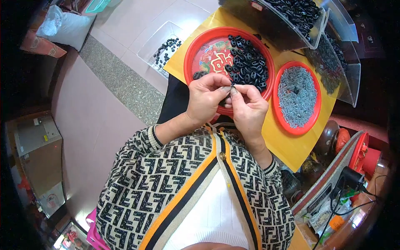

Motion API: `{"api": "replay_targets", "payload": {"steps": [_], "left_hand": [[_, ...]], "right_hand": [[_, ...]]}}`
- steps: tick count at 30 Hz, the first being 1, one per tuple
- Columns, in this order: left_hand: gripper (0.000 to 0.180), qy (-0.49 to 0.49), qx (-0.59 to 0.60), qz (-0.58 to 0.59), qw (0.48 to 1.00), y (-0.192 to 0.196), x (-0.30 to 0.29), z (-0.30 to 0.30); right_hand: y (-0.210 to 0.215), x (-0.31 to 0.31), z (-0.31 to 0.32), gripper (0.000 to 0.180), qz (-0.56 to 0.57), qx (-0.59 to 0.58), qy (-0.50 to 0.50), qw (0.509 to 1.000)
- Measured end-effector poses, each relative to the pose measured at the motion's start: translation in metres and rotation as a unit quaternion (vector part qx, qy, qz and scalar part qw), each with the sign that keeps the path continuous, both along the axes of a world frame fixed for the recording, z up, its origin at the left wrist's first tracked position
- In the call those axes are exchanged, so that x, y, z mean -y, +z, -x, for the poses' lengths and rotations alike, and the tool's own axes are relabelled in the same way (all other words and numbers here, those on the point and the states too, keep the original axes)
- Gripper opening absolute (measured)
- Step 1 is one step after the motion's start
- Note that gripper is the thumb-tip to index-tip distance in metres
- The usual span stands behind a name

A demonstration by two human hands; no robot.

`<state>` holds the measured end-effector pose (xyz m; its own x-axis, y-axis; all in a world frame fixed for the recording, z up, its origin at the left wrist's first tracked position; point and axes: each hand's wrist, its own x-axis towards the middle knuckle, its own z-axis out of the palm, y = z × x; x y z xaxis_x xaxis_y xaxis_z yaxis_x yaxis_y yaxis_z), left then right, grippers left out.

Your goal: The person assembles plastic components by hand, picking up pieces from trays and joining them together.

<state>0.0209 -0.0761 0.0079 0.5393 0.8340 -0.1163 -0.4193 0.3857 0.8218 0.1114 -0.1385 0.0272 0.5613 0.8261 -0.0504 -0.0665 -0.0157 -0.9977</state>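
A small black part [232, 85] sat pinched between the fingertips of both hands, just above the near rim of the big red tray [196, 50]. It was too small to tell its exact shape. The left hand [206, 96] closed thumb and forefinger narrowly on it from one side, and the right hand [248, 106] did the same from the other, so the two hands touched at the fingertips.

Just beyond the hands, a heap of black ring-shaped pieces [248, 62] filled the right half of the big red tray, with a few loose ones [198, 75] near its left rim. Beside that tray to the right lay a smaller red tray [310, 121] heaped with thin grey metal pieces [296, 96]. Both trays rested on a yellow counter [287, 146].

Farther out, a clear plastic bin [287, 21] at the counter's far edge held more black pieces, and another clear bin [348, 79] stood to its right. A clear lid [160, 39] with scattered black pieces lay over the tiled floor [112, 83] beside the counter's left corner. Both forearms came in wearing a patterned cardigan [166, 175] with orange and black trim.
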Motion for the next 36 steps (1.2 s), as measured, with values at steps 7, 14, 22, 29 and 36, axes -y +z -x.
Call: {"api": "replay_targets", "payload": {"steps": [7,14,22,29,36], "left_hand": [[0.013,0.008,0.024,0.001,1.000,0.002,-0.008,-0.006],[0.027,-0.056,0.000,0.003,0.998,-0.002,-0.018,0.004],[0.012,0.064,-0.297,-0.322,0.897,0.002,-0.069,0.045],[0.022,-0.067,-0.396,-0.617,0.677,0.011,-0.074,0.033],[0.026,-0.167,-0.428,-0.624,0.632,0.004,-0.067,0.032]], "right_hand": [[-0.001,-0.011,-0.009,0.007,-0.027,-0.044,0.027,0.998],[0.003,-0.009,-0.017,0.007,-0.020,-0.097,0.032,0.995],[-0.003,0.009,-0.033,0.005,0.026,-0.084,0.028,0.996],[-0.003,0.010,-0.032,0.006,0.035,-0.072,0.041,0.996],[-0.004,0.013,-0.031,0.006,0.039,-0.072,0.043,0.996]]}}
